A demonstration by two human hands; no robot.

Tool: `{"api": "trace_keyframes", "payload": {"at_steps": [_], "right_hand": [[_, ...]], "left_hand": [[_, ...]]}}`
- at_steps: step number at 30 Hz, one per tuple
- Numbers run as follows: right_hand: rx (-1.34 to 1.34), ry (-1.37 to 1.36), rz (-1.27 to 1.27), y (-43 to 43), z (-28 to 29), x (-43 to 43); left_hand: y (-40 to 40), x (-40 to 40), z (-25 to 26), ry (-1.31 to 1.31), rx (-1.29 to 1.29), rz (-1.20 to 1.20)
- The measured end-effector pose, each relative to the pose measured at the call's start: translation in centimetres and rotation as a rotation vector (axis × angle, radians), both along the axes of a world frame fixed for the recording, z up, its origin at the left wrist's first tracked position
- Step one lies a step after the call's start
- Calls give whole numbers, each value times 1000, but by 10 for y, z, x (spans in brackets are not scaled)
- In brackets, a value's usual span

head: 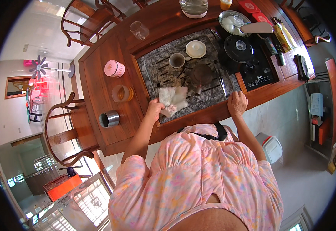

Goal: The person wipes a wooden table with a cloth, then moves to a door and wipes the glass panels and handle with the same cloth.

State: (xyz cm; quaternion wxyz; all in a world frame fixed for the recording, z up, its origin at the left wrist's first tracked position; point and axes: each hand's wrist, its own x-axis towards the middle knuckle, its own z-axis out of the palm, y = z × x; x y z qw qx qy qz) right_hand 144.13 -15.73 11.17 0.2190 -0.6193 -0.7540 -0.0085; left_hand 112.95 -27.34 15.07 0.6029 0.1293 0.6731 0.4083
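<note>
My left hand (155,109) grips the corner of a white cloth (172,98), which lies over the near left corner of a dark stone tea tray (153,69) set into the wooden table. My right hand (237,103) rests on the table's near edge, right of the tray, and appears to hold nothing. On the tray stand a dark clay teapot (201,75), a small cup or pitcher (177,60) with brown inside, and a white lidded bowl (196,49). Metal tongs (220,79) lie to the right of the teapot.
At left are a pink tin (115,68), a glass cup of amber liquid (122,93) and a metal cup (109,119). A glass mug (139,30) stands at the back. A black lidded pot (238,48) and a bowl of white cups (234,22) are at right.
</note>
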Motion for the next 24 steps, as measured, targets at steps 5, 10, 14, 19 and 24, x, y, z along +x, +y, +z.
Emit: {"api": "trace_keyframes", "payload": {"at_steps": [5,10,14,19,24], "right_hand": [[-1,1,9,0,0,-2],[13,-2,7,0,-4,1],[-3,2,11,0,-3,-1],[-10,-2,4,1,-4,0],[-24,-7,-7,0,-3,-1]], "left_hand": [[-8,-20,-41,412,-54,-186],[5,-4,-25,944,-50,-263],[0,15,-28,1167,67,-310],[-2,36,-12,1398,2,-810],[-4,44,-6,1355,-139,-875]]}}
